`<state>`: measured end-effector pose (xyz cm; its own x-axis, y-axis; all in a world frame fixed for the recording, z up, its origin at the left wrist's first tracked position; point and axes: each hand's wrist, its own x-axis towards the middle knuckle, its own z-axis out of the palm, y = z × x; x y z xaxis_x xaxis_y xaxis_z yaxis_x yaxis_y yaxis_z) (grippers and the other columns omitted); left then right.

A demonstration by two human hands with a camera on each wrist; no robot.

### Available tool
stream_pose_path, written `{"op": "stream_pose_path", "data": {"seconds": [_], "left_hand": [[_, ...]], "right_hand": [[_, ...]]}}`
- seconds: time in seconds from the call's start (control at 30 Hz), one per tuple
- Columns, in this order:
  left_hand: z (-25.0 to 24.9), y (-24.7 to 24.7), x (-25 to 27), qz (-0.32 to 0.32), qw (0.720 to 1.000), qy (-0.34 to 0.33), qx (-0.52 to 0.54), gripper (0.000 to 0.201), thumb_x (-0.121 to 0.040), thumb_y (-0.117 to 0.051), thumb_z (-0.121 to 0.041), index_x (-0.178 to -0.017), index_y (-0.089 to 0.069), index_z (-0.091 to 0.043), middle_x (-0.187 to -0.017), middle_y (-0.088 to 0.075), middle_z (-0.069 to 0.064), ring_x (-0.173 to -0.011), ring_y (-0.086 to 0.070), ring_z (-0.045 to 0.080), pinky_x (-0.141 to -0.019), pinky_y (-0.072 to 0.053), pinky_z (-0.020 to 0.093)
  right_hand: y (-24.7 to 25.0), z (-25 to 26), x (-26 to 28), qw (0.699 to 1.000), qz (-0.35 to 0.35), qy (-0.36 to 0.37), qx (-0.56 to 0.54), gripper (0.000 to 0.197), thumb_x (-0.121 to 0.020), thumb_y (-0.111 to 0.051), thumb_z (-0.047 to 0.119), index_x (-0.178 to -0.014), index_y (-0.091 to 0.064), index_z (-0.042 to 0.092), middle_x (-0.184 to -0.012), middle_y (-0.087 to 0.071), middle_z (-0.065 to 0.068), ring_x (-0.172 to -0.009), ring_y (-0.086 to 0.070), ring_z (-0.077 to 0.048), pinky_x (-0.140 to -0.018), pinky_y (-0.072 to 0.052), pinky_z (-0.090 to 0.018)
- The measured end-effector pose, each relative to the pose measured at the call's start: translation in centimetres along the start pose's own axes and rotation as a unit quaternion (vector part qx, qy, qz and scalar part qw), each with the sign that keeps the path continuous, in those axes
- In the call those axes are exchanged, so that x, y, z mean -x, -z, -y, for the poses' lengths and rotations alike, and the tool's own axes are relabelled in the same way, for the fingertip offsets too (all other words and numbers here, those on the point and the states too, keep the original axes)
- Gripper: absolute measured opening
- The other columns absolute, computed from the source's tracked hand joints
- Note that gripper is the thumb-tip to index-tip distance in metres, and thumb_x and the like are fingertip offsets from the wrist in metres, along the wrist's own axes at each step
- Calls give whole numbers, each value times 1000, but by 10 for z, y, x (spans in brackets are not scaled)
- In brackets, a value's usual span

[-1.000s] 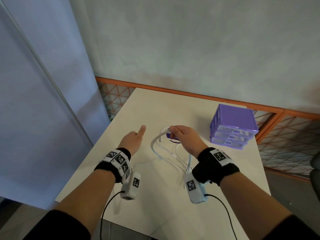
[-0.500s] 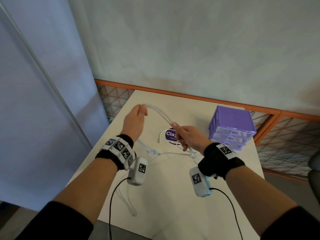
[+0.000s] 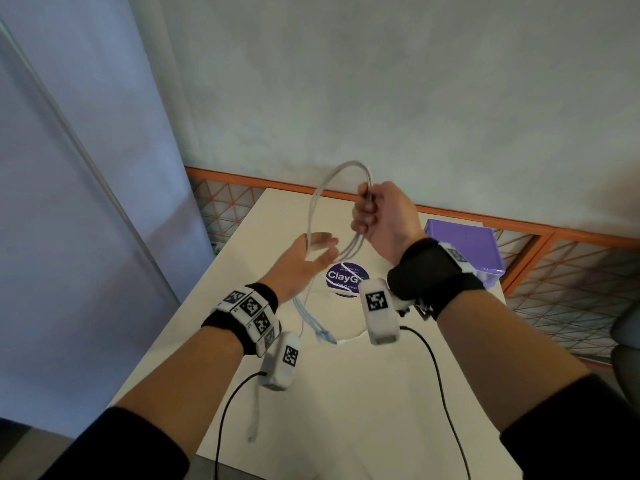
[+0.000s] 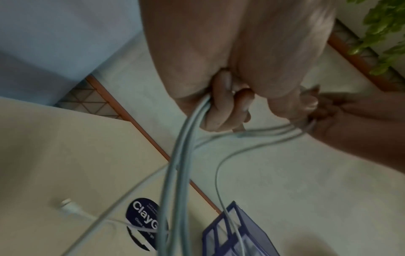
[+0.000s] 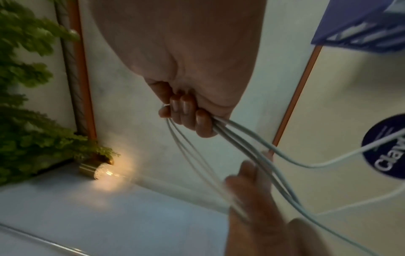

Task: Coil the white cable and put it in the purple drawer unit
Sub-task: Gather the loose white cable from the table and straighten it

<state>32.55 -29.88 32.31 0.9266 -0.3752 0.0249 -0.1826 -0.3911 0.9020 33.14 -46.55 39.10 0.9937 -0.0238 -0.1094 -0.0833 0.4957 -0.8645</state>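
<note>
Loops of white cable (image 3: 341, 188) raised above the bench (image 3: 346, 393), bunched in the clenched right hand (image 3: 382, 216); lower strands across the left hand (image 3: 304, 261), fingers curled round them. Loose tail down to the bench, crossing a round dark sticker (image 3: 346, 278). Purple drawer unit (image 3: 464, 247) at the far right edge, partly behind the right wrist. Orange rail (image 3: 519, 226) beyond.
</note>
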Motion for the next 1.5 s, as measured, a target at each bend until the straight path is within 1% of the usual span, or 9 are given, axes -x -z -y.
{"op": "stream_pose_path", "data": {"seconds": [0.13, 0.3, 0.47, 0.63, 0.77, 1.2, 1.37, 1.43, 1.5], "left_hand": [[-10, -11, -7, 31, 999, -20, -19, 39, -89, -59, -42, -118, -55, -17, -98, -64, -20, -79, -51, -27, -71, -36, -3], [-8, -5, -5, 57, 993, -24, -103, 30, -97, -44, -40, -95, -63, -18, -73, -56, -13, -57, -52, -12, -60, -36, 8], [-2, 5, -9, 23, 997, 8, -70, 29, -99, -37, -38, -84, -55, -21, -70, -46, -6, -67, -45, 10, -66, -35, 25], [-6, 5, -13, -6, 999, -1, -44, 28, -100, -37, -36, -85, -54, -18, -68, -43, -4, -64, -41, 12, -63, -35, 24], [-6, 5, -13, 45, 995, -1, -87, 30, -98, -40, -40, -89, -60, -19, -70, -49, -7, -65, -46, 8, -65, -37, 22], [-3, 8, -23, 108, 980, 47, -160, 24, -99, -40, -39, -84, -53, -25, -76, -63, -7, -75, -55, 9, -69, -38, 21], [14, 19, -19, 101, 977, 90, -164, 25, -99, -35, -38, -89, -52, -23, -74, -67, -7, -76, -53, 15, -70, -39, 28], [14, 22, -18, 72, 984, 73, -144, 28, -100, -32, -37, -83, -50, -24, -68, -61, -5, -68, -50, 16, -69, -39, 30], [11, 23, -19, 49, 991, 50, -111, 30, -101, -31, -38, -83, -50, -22, -63, -53, -4, -62, -46, 15, -68, -38, 31]], "right_hand": [[-13, 16, -5, 999, 39, 4, -21, 24, -91, -31, 15, -74, -48, 14, -56, -27, 4, -44, -21, -11, -42, -22, -24], [-8, 51, -9, 972, 39, 94, 211, 28, -96, -30, 15, -84, -56, 13, -59, -30, 4, -45, -21, -10, -45, -16, -26], [9, 65, -15, 896, 25, 176, 406, 30, -100, -31, 17, -99, -60, 19, -70, -40, 1, -54, -40, -12, -58, -42, -32], [25, 41, -14, 978, -4, 89, 187, 25, -100, -42, 39, -108, -64, 29, -68, -38, 2, -57, -48, -14, -68, -54, -37], [18, 49, -14, 971, -44, 73, 223, 42, -96, -42, 51, -88, -60, 14, -57, -25, 5, -48, -25, -11, -54, -31, -28], [-6, 84, -4, 816, -31, 272, 509, 32, -92, -37, 22, -73, -55, 5, -65, -39, -1, -60, -34, -13, -57, -28, -29], [14, 93, -13, 605, -91, 426, 666, 21, -82, -44, 9, -88, -63, 3, -92, -56, -14, -81, -53, -26, -62, -38, -30], [21, 91, -16, 639, -127, 462, 601, 18, -85, -48, 7, -92, -65, 6, -96, -51, -8, -82, -50, -18, -68, -43, -26], [22, 88, -19, 757, -158, 405, 489, 11, -89, -53, 18, -92, -62, 13, -88, -49, 6, -74, -52, -9, -71, -47, -22]]}}
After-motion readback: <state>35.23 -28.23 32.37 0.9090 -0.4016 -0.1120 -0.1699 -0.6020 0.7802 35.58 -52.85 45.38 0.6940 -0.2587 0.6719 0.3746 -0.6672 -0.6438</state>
